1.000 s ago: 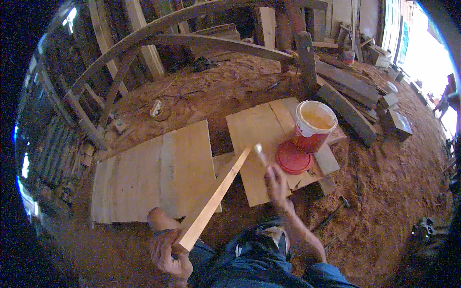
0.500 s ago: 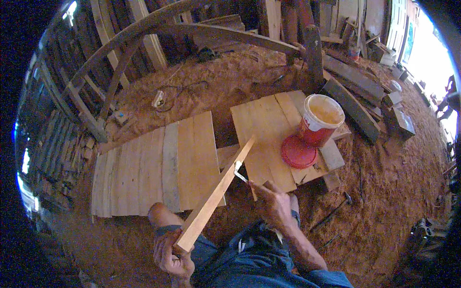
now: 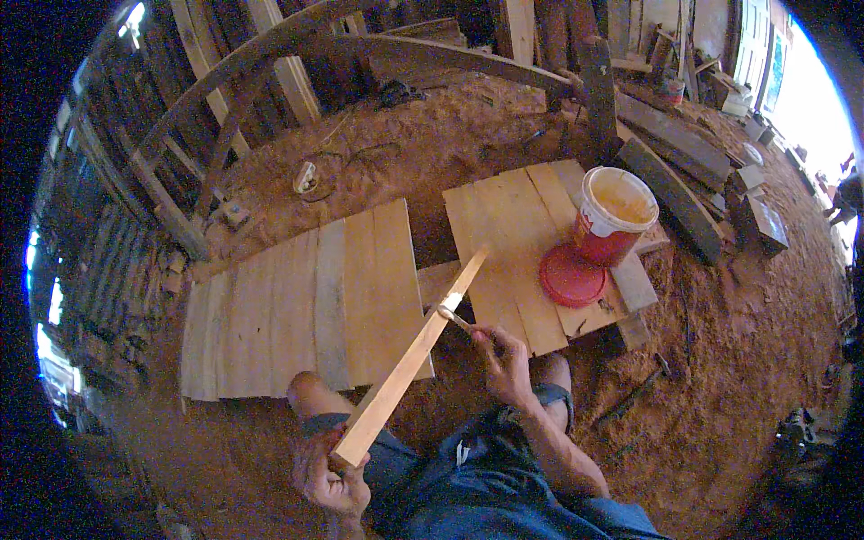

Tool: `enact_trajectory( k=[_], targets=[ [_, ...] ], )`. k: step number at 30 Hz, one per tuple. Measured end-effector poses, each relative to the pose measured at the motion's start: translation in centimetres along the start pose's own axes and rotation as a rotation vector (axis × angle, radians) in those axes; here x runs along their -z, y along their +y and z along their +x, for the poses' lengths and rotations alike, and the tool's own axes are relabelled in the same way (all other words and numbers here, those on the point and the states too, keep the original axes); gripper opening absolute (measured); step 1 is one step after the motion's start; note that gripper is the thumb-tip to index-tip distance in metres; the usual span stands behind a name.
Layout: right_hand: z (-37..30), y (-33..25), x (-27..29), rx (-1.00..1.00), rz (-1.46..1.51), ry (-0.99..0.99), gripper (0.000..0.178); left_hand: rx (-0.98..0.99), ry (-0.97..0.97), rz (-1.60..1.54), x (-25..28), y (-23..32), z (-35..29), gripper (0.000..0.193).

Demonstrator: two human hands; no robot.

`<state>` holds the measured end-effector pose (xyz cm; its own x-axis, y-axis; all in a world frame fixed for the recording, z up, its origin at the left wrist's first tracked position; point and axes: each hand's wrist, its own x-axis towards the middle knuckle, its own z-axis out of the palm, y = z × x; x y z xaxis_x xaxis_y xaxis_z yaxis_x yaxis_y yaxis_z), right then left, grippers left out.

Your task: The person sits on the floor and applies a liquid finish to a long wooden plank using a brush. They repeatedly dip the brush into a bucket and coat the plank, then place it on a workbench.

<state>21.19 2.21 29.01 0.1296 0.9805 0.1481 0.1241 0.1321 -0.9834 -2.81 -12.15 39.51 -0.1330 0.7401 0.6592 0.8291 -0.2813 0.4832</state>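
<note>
Timber strip (image 3: 403, 372), one, grasped in the left hand (image 3: 326, 475), touches one brush (image 3: 460, 321) gripped in the right hand (image 3: 506, 364).

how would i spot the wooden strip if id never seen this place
Start at the two broad plank panels. In front of the gap between them, a wooden strip slants away from the left hand. Unlike those panels, it is slim, hand-held and bears a white patch.
</note>
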Motion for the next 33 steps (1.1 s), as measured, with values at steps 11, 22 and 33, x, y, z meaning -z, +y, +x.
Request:
enact_trajectory(
  k=[11, 22, 33],
  targets=[
    [-2.1, -1.9, 0.2, 0.191, -0.169, 0.111, 0.018, -0.014, 0.000, 0.039, 0.4, -0.5, 0.2, 0.038],
    [0.2, -0.5, 0.0, 0.052, -0.207, 0.002, 0.022, 0.108, -0.022, 0.019, 0.6, -1.2, -0.8, 0.040],
    [-6.4, -7.3, -1.1, 0.107, 0.002, -0.149, 0.014, -0.010, -0.013, 0.015, 0.6, -0.5, 0.5, 0.041]
  ],
)
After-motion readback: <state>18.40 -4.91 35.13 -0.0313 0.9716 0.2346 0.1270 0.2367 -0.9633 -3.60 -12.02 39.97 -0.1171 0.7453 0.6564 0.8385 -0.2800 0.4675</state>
